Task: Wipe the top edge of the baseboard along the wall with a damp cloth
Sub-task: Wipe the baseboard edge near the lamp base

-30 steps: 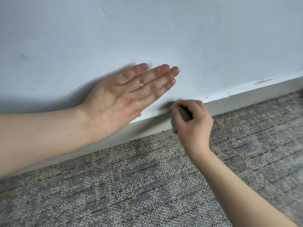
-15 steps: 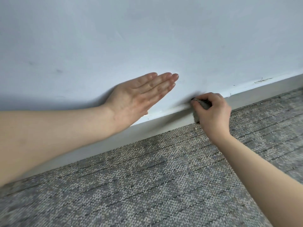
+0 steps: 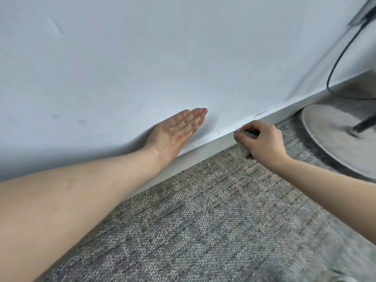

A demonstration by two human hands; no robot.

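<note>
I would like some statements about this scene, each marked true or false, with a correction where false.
1. The right hand holds a grey cloth. True.
2. The left hand grips a cloth too. False: it lies flat and open on the wall.
3. The cloth is at the baseboard. True.
4. The floor is bare wood. False: it is grey carpet.
5. A round stand base sits to the right. True.
</note>
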